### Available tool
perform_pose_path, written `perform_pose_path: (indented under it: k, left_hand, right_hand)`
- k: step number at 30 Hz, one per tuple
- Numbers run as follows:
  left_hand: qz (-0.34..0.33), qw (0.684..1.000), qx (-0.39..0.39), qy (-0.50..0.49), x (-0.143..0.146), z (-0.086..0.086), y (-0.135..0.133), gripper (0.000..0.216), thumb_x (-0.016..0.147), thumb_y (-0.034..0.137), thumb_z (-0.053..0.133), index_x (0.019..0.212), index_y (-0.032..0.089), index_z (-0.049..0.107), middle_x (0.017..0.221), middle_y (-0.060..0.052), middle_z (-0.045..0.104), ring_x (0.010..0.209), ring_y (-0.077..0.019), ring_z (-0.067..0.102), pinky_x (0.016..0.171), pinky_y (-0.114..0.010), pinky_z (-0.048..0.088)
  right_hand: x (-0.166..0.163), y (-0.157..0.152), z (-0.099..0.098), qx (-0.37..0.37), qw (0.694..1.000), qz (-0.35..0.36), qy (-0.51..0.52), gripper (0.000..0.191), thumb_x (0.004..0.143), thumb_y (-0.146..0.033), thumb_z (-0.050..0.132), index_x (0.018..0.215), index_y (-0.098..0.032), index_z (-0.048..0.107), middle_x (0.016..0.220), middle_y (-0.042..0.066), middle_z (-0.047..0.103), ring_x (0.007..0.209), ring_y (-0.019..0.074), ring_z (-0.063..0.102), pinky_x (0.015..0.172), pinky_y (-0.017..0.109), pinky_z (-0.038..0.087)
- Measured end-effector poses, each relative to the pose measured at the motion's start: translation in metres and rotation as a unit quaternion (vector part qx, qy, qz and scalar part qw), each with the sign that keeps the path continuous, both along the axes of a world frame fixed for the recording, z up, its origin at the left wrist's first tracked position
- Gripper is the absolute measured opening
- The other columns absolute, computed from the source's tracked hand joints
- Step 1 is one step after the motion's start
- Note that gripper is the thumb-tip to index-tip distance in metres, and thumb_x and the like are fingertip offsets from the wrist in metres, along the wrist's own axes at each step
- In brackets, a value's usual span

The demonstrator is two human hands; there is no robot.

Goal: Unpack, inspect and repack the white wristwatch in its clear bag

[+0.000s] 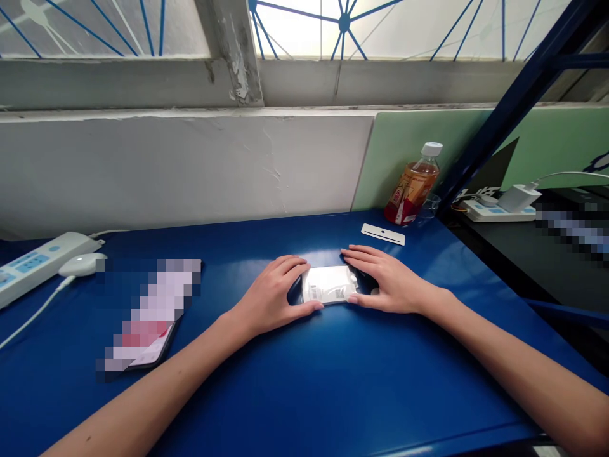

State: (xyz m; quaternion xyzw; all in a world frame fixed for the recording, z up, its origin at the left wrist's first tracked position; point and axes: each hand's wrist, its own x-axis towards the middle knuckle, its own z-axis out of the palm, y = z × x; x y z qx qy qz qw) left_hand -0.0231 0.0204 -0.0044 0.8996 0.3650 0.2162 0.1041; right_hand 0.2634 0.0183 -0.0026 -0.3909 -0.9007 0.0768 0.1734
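A small white box (329,284) in clear plastic wrap lies on the blue desk (304,374), between my two hands. My left hand (275,289) spans its left end, fingertips at the far corner and thumb at the near corner. At the right end, my right hand (387,279) is spread, its thumb touching the near corner and its fingers stretched out past the far corner. Loose plastic shows near the right palm. A flat white card-like strip (383,234) with a dark slot lies just beyond my right hand.
A drink bottle (413,184) with a white cap stands against the green panel. On the left are a partly pixelated phone (155,352), a white charger puck (82,264) and a power strip (50,260). A blue metal post (504,120) slants up at right, beside another power strip (499,211).
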Motion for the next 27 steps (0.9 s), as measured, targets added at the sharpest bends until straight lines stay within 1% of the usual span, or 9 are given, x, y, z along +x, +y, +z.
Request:
perform_pose_path:
  k: [2,4,7,10,12,16,20,24,27]
  left_hand:
    - [0.005,1.000,-0.004,0.008,0.000,0.001,-0.001,0.064,0.083,0.058,0.067,0.129,0.014,0.058,0.135,-0.018,0.059,0.128,-0.0350,0.052,0.105,-0.052,0.045]
    - [-0.001,1.000,-0.011,0.026,0.001,0.002,-0.001,0.066,0.086,0.057,0.064,0.135,0.013,0.054,0.143,-0.019,0.053,0.134,-0.0343,0.047,0.110,-0.052,0.041]
    - [-0.037,0.997,-0.025,0.066,0.002,0.004,-0.001,0.070,0.093,0.055,0.056,0.149,0.016,0.039,0.155,-0.015,0.040,0.145,-0.0305,0.033,0.118,-0.051,0.028]
    - [-0.053,0.993,-0.042,0.097,0.003,0.005,0.000,0.072,0.096,0.056,0.049,0.154,0.018,0.029,0.159,-0.012,0.032,0.149,-0.0276,0.024,0.121,-0.049,0.021]
    - [-0.051,0.992,-0.049,0.106,0.004,0.005,0.000,0.073,0.097,0.057,0.048,0.154,0.017,0.029,0.159,-0.012,0.032,0.149,-0.0272,0.023,0.121,-0.048,0.020]
    - [-0.045,0.992,-0.053,0.109,0.004,0.004,0.001,0.071,0.096,0.056,0.049,0.152,0.016,0.034,0.156,-0.012,0.037,0.148,-0.0270,0.026,0.121,-0.048,0.021]
    - [-0.044,0.992,-0.058,0.102,0.004,0.004,0.001,0.069,0.095,0.054,0.053,0.151,0.018,0.036,0.155,-0.012,0.040,0.147,-0.0271,0.029,0.121,-0.048,0.022]
    - [-0.042,0.993,-0.061,0.094,0.005,0.005,0.002,0.068,0.094,0.052,0.055,0.149,0.016,0.039,0.154,-0.013,0.042,0.146,-0.0279,0.031,0.120,-0.048,0.023]
    - [-0.044,0.994,-0.060,0.083,0.005,0.006,0.001,0.067,0.094,0.051,0.056,0.149,0.018,0.040,0.153,-0.012,0.043,0.145,-0.0284,0.033,0.120,-0.049,0.024]
  right_hand:
    - [-0.001,-0.002,0.000,0.007,1.000,-0.008,0.005,0.075,0.083,-0.055,0.066,0.141,-0.009,0.053,0.142,0.021,0.055,0.135,0.0372,0.047,0.110,0.054,0.042]
    - [-0.003,-0.004,-0.001,0.007,1.000,-0.013,0.004,0.072,0.085,-0.052,0.064,0.142,-0.009,0.051,0.143,0.021,0.054,0.135,0.0366,0.047,0.110,0.054,0.042]
    - [-0.007,-0.009,-0.003,-0.001,1.000,-0.016,-0.003,0.065,0.092,-0.043,0.056,0.146,-0.009,0.046,0.147,0.022,0.049,0.138,0.0351,0.045,0.111,0.053,0.040]
    - [-0.013,-0.013,-0.005,-0.004,1.000,-0.018,-0.010,0.057,0.096,-0.035,0.047,0.146,-0.007,0.045,0.150,0.023,0.045,0.141,0.0344,0.041,0.113,0.054,0.038]
    - [-0.017,-0.014,-0.006,0.000,0.999,-0.028,-0.016,0.056,0.098,-0.036,0.043,0.145,-0.005,0.046,0.149,0.023,0.045,0.141,0.0345,0.040,0.114,0.055,0.037]
    - [-0.022,-0.014,-0.009,0.004,0.999,-0.046,-0.026,0.059,0.101,-0.043,0.039,0.142,-0.002,0.048,0.148,0.024,0.046,0.141,0.0351,0.041,0.115,0.055,0.036]
    - [-0.020,-0.012,-0.011,0.000,0.999,-0.044,-0.005,0.049,0.103,-0.033,0.032,0.142,-0.010,0.050,0.147,0.020,0.049,0.140,0.0307,0.043,0.114,0.053,0.038]
    - [-0.016,-0.011,-0.013,-0.002,0.999,-0.031,0.005,0.049,0.102,-0.027,0.033,0.146,-0.008,0.043,0.148,0.020,0.049,0.138,0.0307,0.045,0.112,0.052,0.041]
    - [-0.015,-0.010,-0.014,-0.005,1.000,-0.019,0.012,0.051,0.099,-0.021,0.037,0.149,-0.009,0.039,0.148,0.021,0.048,0.136,0.0317,0.048,0.109,0.052,0.045]
